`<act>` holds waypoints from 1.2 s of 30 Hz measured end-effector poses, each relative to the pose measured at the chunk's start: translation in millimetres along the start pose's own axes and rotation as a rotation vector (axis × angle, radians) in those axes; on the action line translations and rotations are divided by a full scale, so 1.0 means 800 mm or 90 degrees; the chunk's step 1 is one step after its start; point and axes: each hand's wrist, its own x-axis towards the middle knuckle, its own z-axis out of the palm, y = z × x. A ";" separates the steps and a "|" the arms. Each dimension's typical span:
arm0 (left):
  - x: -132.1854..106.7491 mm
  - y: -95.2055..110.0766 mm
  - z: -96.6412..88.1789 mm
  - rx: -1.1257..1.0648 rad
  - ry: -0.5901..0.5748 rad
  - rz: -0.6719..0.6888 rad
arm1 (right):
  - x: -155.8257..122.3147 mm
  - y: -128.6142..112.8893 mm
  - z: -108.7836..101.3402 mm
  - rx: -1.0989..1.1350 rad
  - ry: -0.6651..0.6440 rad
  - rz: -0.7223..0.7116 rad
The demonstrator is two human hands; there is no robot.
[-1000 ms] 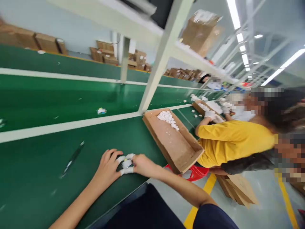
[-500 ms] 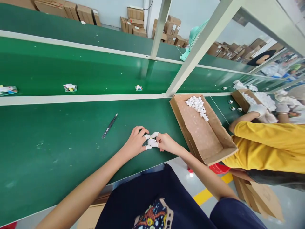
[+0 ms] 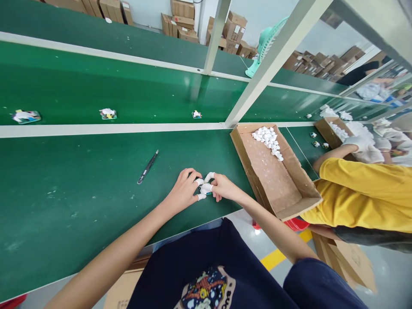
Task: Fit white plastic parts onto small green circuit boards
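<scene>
A small circuit board sits low over the green bench between my two hands, mostly hidden by fingertips in white finger cots. My left hand grips its left side between thumb and fingers. My right hand has thumb and forefinger pressed on the board's top and right side; whether a separate small white piece is between them cannot be made out. Left of my hands, black tweezers lie on the bench. To the right, a shallow cardboard box holds a heap of small white pieces.
Behind a pale rail, a green belt carries several small boards. A slanted metal post rises behind the box. At right, a co-worker in a yellow sleeve works beside another box. A mint fan stands beyond.
The boards on the belt have shifted to the right. My right thumb and forefinger have moved in over the board, and its green edge now shows below them. The tweezers and box stay put.
</scene>
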 end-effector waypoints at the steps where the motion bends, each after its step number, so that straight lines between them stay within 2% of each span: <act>1: 0.000 0.000 0.000 0.000 0.000 -0.002 | 0.000 -0.002 -0.001 -0.015 0.003 -0.001; 5: 0.001 -0.001 0.001 0.001 0.004 -0.003 | 0.001 -0.011 -0.005 -0.023 -0.042 0.020; 12: 0.001 -0.001 0.003 0.007 0.018 -0.021 | 0.001 -0.034 0.008 -0.277 0.034 0.033; 15: 0.001 -0.001 0.003 0.002 0.024 -0.022 | -0.003 -0.030 0.009 -0.354 0.094 0.005; 17: 0.001 -0.001 0.002 -0.006 0.024 -0.014 | -0.006 -0.018 0.002 -0.234 0.030 -0.007; 20: -0.001 -0.002 0.003 -0.019 0.024 -0.005 | -0.007 0.005 -0.014 0.090 -0.135 0.026; 22: -0.001 -0.002 0.004 -0.020 0.023 -0.001 | -0.006 0.015 -0.020 0.201 -0.150 0.049; 27: 0.000 -0.003 0.007 -0.021 0.022 0.011 | -0.002 0.013 -0.015 0.215 -0.124 0.074; 32: 0.000 -0.004 0.005 -0.033 0.017 0.002 | -0.004 0.005 -0.010 0.203 -0.128 0.053; 36: 0.001 -0.004 0.003 -0.033 0.019 0.003 | -0.003 0.004 -0.004 0.097 -0.049 0.053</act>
